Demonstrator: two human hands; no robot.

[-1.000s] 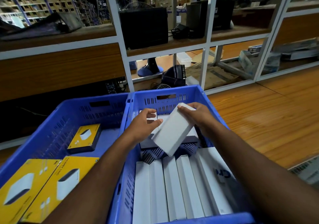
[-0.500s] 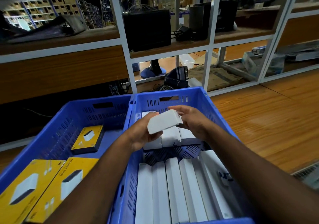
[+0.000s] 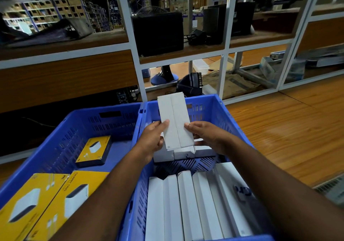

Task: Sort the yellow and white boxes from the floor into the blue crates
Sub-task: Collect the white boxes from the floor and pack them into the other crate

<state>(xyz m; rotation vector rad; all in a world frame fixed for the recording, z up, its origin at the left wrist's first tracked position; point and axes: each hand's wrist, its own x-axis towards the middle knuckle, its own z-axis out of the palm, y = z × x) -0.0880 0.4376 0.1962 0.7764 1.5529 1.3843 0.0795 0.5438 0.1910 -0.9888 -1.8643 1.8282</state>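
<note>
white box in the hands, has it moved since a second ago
Yes. The white box, held by the left hand and right hand, has tipped upright; its top now rises above the far rim of the right crate.

The held white box point(image 3: 175, 123) hides the fingers of the left hand point(image 3: 151, 142) behind it, except the thumb. It also covers part of the far row of white boxes point(image 3: 183, 152). The picture's lower edge cuts off the near white boxes point(image 3: 188, 207) and yellow boxes point(image 3: 46, 203).
</note>
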